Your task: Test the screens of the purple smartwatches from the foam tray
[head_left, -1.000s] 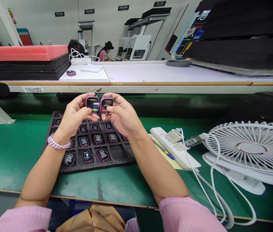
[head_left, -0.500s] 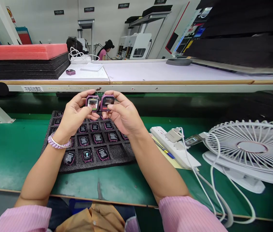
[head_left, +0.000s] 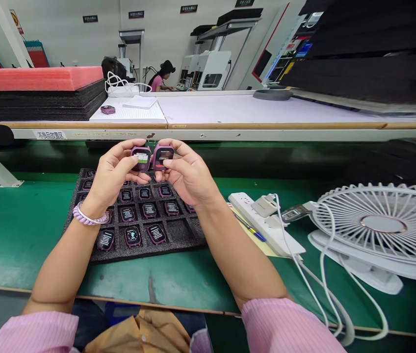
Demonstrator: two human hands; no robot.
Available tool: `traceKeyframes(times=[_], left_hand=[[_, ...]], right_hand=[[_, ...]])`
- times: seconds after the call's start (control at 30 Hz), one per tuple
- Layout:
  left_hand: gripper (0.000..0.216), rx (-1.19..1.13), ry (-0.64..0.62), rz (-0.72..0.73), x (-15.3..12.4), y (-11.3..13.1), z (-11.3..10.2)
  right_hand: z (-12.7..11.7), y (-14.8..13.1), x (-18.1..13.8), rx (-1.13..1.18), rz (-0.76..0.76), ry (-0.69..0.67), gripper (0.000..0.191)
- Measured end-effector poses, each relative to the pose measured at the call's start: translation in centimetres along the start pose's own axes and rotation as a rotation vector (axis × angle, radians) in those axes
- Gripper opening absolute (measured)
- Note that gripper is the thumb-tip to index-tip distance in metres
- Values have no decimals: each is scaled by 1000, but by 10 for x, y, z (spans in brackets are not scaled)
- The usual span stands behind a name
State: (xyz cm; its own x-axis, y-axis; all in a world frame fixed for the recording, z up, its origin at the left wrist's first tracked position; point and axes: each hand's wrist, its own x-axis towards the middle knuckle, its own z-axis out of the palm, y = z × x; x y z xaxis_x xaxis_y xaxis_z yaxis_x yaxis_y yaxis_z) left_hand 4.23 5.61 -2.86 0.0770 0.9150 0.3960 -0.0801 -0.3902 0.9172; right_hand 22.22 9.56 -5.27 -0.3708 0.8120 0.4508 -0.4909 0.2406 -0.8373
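My left hand [head_left: 114, 174] grips a purple smartwatch body [head_left: 141, 158] whose lit screen shows a green band. Beside it, my right hand [head_left: 188, 172] pinches a second purple watch body [head_left: 163, 156] with a dark screen. Both are held side by side, almost touching, above a black foam tray [head_left: 178, 234]. The tray's pockets hold several more purple watch bodies [head_left: 149, 211], screens up. A few pockets near the tray's right front corner are bare.
A white power strip [head_left: 252, 215] with a plugged adapter, a blue pen [head_left: 249, 228] and a white desk fan [head_left: 380, 225] lie to the right on the green mat. A raised white shelf [head_left: 267, 113] runs behind, with foam stacks [head_left: 42, 95] at left. Another person sits far back.
The left watch's screen has changed from a picture to a white display with a green band. Both hands stay almost where they were, slightly higher than a second ago.
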Motion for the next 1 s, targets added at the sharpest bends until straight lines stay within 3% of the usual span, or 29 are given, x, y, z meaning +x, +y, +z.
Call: traceKeyframes(times=[0.6, 0.77, 0.83, 0.97, 1.0], left_hand=[[57, 45, -18, 66, 1, -7, -3], [61, 51, -42, 126, -10, 7, 3], [62, -1, -132, 120, -27, 23, 9], [69, -113, -576, 41, -76, 57, 18], [70, -79, -607, 49, -90, 63, 17]], right_hand=[[-3, 1, -1, -41, -13, -26, 46], [-3, -5, -1, -57, 3, -20, 52], [-1, -15, -6, -50, 4, -57, 58], [8, -46, -29, -95, 43, -177, 57], [9, -53, -37, -122, 46, -215, 53]])
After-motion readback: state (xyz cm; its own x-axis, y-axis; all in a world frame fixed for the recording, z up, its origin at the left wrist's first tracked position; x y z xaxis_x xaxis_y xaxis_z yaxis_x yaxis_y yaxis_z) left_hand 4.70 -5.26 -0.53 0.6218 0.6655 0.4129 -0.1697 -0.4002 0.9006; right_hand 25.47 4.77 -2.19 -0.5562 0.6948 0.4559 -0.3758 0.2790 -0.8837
